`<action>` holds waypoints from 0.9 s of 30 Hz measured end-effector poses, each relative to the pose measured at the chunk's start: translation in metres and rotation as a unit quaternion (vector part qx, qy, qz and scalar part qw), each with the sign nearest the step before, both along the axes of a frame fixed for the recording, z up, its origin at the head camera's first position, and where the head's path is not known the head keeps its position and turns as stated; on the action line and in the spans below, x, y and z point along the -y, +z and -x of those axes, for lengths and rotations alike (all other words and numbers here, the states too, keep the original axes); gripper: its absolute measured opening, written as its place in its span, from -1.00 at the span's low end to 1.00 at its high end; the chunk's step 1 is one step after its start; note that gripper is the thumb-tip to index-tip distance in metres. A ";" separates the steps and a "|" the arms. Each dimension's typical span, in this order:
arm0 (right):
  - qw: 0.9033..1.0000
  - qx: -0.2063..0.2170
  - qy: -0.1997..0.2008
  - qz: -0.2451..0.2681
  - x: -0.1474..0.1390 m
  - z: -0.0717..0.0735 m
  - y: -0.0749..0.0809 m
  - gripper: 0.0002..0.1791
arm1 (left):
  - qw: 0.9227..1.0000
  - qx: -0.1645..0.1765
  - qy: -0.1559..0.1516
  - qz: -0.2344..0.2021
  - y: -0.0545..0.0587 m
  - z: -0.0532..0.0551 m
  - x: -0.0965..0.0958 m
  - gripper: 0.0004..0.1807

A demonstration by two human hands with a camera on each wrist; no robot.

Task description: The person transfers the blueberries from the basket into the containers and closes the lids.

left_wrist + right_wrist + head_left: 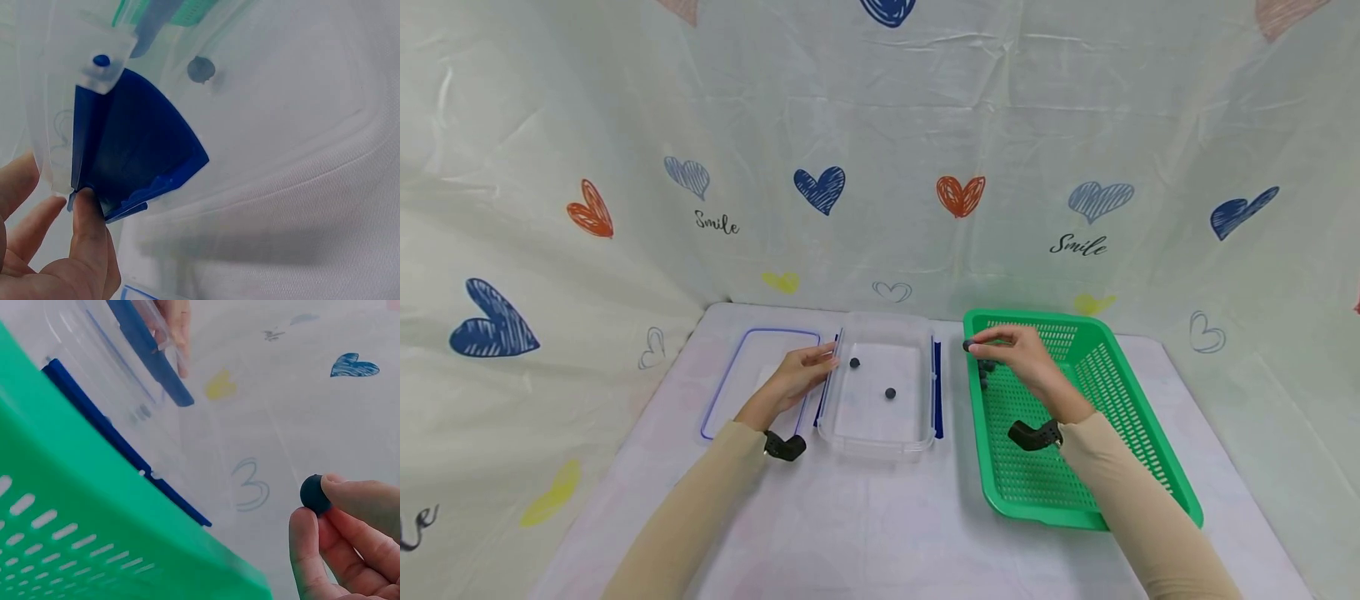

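Note:
Between thumb and fingertips, my right hand (1024,360) pinches a dark, round blueberry (315,494) above the left rim of a green basket (1037,317). Several more blueberries (985,373) lie inside the basket along its left wall. A clear plastic container (880,446) stands left of it with two blueberries apart on its floor, one near the left wall (854,362) and one near the middle (891,393). My left hand (793,379) holds the container's left side, thumb against the blue latch (134,144), which hangs unfastened. Other fingers lie beyond the rim.
A clear lid with a blue edge (730,377) lies flat on the table, left of the container and partly behind my left forearm. Another blue latch (938,392) hangs on the container's right side, facing the basket. A curtain printed with hearts (820,190) stands behind the table.

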State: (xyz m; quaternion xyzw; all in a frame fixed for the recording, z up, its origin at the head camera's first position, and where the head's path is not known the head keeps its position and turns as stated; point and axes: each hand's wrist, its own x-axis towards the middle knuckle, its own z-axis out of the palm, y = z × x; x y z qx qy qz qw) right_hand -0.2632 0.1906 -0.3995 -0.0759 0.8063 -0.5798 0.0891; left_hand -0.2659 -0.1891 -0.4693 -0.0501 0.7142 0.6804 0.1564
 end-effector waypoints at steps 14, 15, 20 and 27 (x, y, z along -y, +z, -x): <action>1.000 0.000 0.012 0.016 0.033 0.009 -0.003 -0.64 | 1.000 -0.007 -0.002 -0.011 -0.001 0.001 0.001 -0.39; 1.000 -0.001 0.014 0.012 0.035 0.010 -0.004 -0.65 | 1.000 -0.007 -0.002 -0.011 -0.001 0.001 0.001 -0.39; 1.000 -0.005 0.025 0.002 0.044 0.011 -0.006 -0.66 | 1.000 -0.003 0.004 -0.007 -0.001 0.002 0.000 -0.39; 0.999 0.008 0.034 0.003 0.058 0.011 -0.015 -0.72 | 1.000 0.002 0.006 -0.001 -0.001 0.001 0.000 -0.40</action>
